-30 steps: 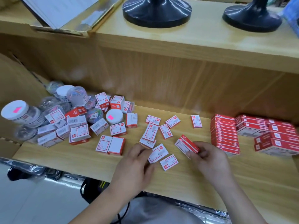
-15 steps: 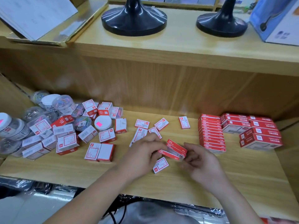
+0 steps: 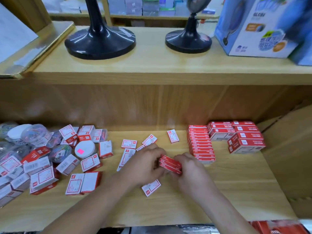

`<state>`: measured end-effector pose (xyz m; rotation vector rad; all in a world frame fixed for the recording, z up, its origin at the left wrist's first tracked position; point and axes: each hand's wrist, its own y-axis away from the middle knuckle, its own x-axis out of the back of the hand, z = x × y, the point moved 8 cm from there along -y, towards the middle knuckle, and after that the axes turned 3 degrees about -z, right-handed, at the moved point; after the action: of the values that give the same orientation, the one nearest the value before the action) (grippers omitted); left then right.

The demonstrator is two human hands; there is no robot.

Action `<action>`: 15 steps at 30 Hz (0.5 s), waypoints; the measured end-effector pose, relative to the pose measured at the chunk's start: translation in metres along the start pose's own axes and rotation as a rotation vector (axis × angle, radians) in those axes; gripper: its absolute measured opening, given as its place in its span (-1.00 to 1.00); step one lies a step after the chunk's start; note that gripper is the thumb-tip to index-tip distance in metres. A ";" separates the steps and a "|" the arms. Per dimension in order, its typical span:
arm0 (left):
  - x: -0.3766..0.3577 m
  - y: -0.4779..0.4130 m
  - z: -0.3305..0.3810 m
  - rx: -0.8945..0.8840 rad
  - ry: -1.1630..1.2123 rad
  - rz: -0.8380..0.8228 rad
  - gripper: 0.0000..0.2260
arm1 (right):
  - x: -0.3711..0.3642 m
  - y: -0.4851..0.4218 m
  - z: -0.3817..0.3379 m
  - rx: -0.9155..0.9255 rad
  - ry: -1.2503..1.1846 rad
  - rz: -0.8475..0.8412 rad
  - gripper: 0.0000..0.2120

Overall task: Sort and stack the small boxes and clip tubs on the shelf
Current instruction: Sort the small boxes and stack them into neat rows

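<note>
Two red boxes point(image 3: 170, 164) now sit squared up as a pair betw. the hands; 1 s ago the R hand had only one, and the L hand was reaching for a loose one on the shelf. L hand point(image 3: 145, 166) curls round the pair's left end and R hand point(image 3: 190, 174) grips the right end w/ curled fingers, so both are grasping, neither free. Pair is held over the shelf point(image 3: 236, 191), w/ the tall red stack point(image 3: 200, 144) just beyond the R hand. So one more loose box is collected and aligned, prob. bound for that stack. Plenty left: a loose box point(image 3: 151, 187) lies just under the L hand, flat ones point(image 3: 129, 144) just beyond it, and the jumble w/ tubs point(image 3: 36, 135) well out past the L hand, unsorted.
</note>
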<state>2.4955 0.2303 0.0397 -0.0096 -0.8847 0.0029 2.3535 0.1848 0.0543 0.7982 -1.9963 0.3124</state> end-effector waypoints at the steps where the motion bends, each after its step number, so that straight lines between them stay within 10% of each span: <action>1: 0.003 -0.007 0.001 -0.032 0.005 -0.012 -0.61 | 0.010 0.002 0.001 -0.026 0.020 0.044 -0.70; 15: -0.009 -0.037 -0.004 -0.197 -0.410 -0.013 -0.50 | 0.092 -0.023 0.019 -0.053 0.191 0.225 -0.68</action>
<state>2.4933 0.1931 0.0304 -0.1932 -1.2923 -0.0976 2.3227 0.1194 0.1193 0.4907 -1.9073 0.4469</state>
